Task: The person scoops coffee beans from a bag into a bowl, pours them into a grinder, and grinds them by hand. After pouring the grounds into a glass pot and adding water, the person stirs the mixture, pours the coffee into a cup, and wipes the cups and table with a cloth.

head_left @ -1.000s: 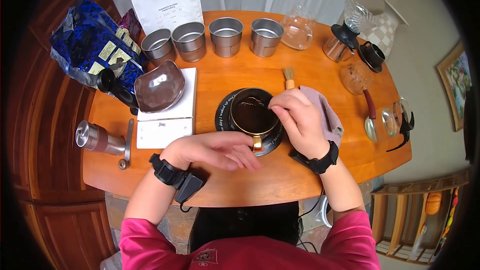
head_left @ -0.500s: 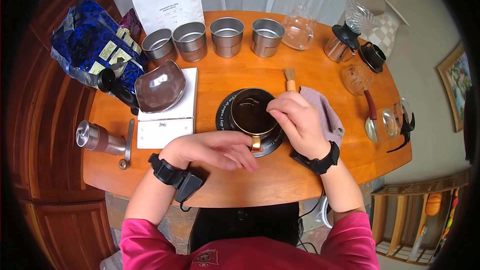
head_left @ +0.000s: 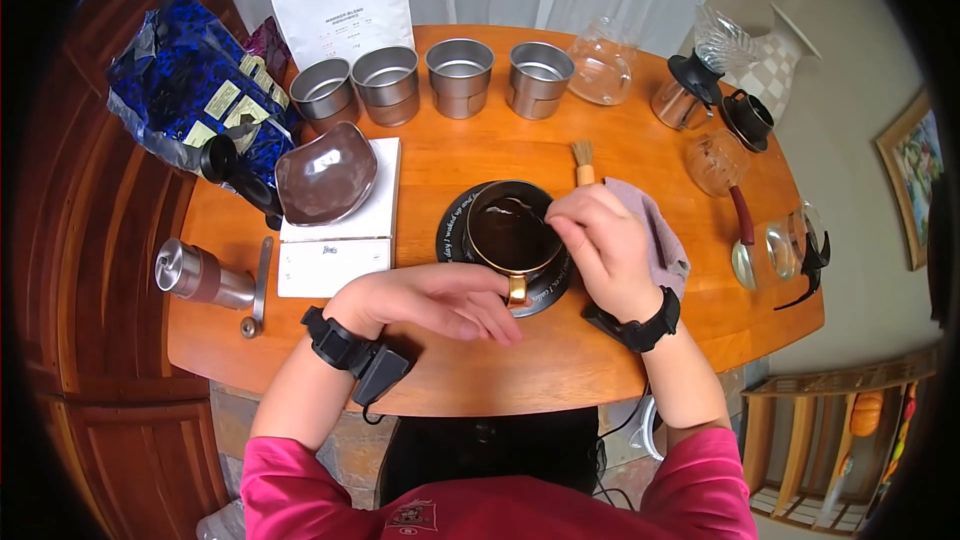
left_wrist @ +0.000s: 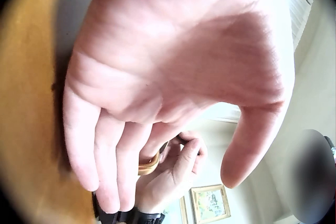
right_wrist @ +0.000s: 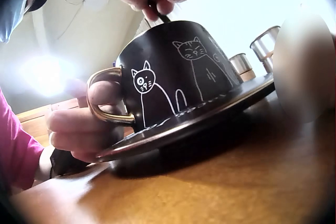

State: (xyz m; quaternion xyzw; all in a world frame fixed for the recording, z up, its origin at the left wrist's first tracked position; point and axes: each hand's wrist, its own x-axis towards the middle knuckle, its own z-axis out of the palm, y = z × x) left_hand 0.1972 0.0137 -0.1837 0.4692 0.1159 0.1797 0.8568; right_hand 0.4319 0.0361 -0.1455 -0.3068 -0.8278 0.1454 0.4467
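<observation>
A dark cup [head_left: 512,240] with a gold rim and handle, holding dark liquid, stands on a black saucer [head_left: 452,230]. Line-drawn cats show on the cup [right_wrist: 173,72] in the right wrist view. The left hand [head_left: 435,302] lies palm up beside it, index finger in the gold handle [left_wrist: 149,167], other fingers loosely extended. Over the cup's right rim, the right hand [head_left: 605,252] pinches a thin dark stick-like thing [right_wrist: 164,17], whose lower end is hidden.
A brush [head_left: 585,165] and mauve cloth [head_left: 655,230] lie right of the cup. Left are a white scale [head_left: 335,265] with a brown dish [head_left: 327,175] and a grinder [head_left: 205,277]. Several metal cups [head_left: 460,80] line the back; glassware [head_left: 715,162] stands at right.
The head view has shifted slightly, so the table things appear a little to the right and lower. Both hands keep nearly the same places at the cup, the right fingers moving only slightly.
</observation>
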